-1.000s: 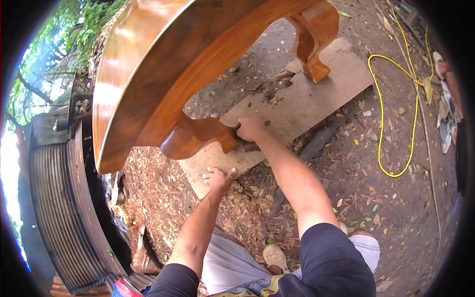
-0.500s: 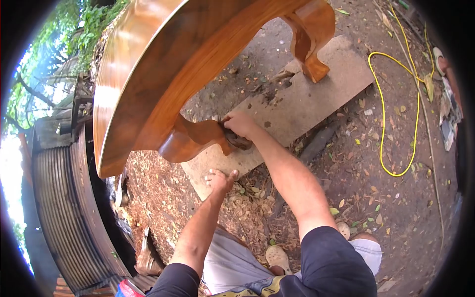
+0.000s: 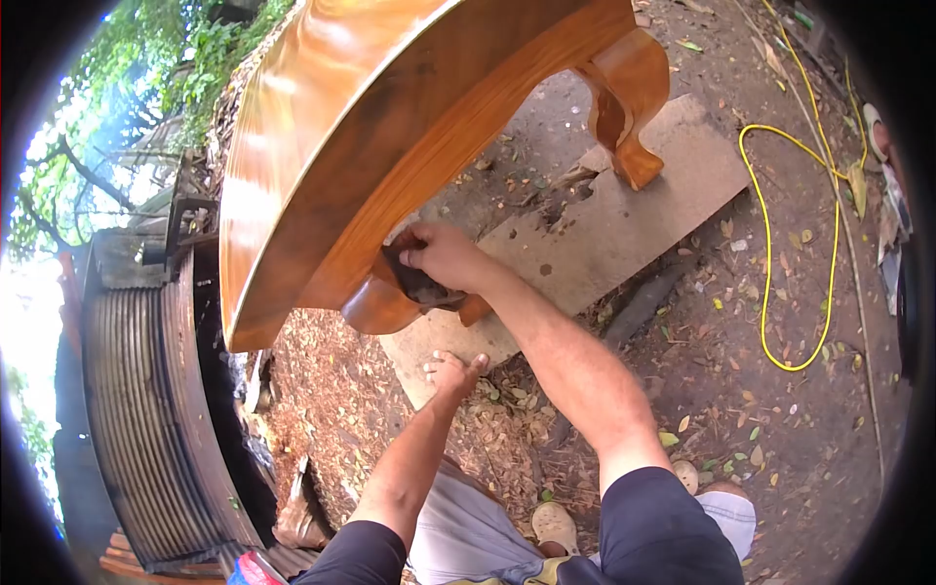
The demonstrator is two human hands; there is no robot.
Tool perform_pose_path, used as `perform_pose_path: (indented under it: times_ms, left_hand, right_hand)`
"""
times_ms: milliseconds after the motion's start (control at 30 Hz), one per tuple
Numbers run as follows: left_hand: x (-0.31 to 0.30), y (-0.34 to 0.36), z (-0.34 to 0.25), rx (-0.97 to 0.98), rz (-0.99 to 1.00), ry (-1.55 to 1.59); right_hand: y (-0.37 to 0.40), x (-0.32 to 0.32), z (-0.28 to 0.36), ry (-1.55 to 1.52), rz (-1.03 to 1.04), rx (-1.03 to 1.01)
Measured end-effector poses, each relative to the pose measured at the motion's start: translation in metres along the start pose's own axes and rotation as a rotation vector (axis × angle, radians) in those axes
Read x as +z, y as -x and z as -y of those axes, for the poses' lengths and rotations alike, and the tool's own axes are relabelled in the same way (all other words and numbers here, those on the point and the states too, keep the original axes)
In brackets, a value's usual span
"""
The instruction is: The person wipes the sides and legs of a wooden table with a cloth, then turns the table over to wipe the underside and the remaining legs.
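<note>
My right hand [image 3: 439,255] holds a dark cloth [image 3: 421,283] against the near curved leg [image 3: 378,306] of a glossy brown wooden table [image 3: 390,146]. That leg and the far leg [image 3: 626,112] stand on a worn flat board [image 3: 624,229]. Fingers spread, my left hand [image 3: 454,372] rests on the near edge of the board, just below the near leg, and holds nothing.
A yellow cord [image 3: 768,263] loops over the leaf-strewn ground at the right. Corrugated metal [image 3: 146,409] stands at the left. A person's foot [image 3: 877,134] shows at the far right edge. Dry leaves lie around the board.
My right hand has moved up and left along the near leg with the dark cloth. My left hand stays at the board's edge. The whole view has shifted slightly.
</note>
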State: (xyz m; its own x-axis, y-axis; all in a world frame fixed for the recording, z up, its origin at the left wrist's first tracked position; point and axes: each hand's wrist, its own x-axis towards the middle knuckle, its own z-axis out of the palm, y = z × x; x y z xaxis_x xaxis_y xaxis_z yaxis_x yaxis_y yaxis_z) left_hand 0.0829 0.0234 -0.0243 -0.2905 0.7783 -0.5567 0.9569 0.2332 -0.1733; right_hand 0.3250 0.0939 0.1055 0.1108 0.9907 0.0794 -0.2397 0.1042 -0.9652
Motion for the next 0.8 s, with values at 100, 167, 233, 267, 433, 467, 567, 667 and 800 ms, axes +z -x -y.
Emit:
perform_pose_path:
  times_ms: [100,167,233,267,433,467,567,667,800]
  left_hand:
    - [-0.001,0.002,0.0,-0.004,0.001,-0.016]
    - [0.0,0.0,0.003,0.013,-0.009,-0.016]
    - [0.001,0.001,0.002,0.014,-0.01,-0.012]
    - [0.0,0.001,0.002,0.015,-0.011,-0.014]
    - [0.001,-0.002,0.007,0.022,-0.003,0.01]
    - [0.002,-0.004,0.007,0.034,-0.003,0.024]
    - [-0.001,0.003,0.002,0.009,-0.012,0.027]
    - [-0.001,0.002,0.002,0.012,-0.014,0.026]
    - [0.0,-0.001,0.004,0.034,-0.007,0.032]
  right_hand:
    - [-0.003,0.0,0.012,-0.32,-0.034,0.078]
    - [-0.017,0.009,0.002,-0.578,-0.072,0.097]
    - [-0.025,0.011,0.007,-0.641,-0.044,0.068]
    - [-0.026,0.011,0.008,-0.674,-0.032,0.053]
    - [-0.01,0.005,0.012,-0.185,-0.008,-0.045]
    - [-0.008,0.001,0.008,-0.095,0.017,-0.059]
    - [0.01,-0.013,-0.004,0.23,0.146,-0.064]
    - [0.011,-0.016,-0.032,0.339,0.138,-0.092]
    - [0.005,-0.016,-0.078,0.371,-0.069,-0.098]
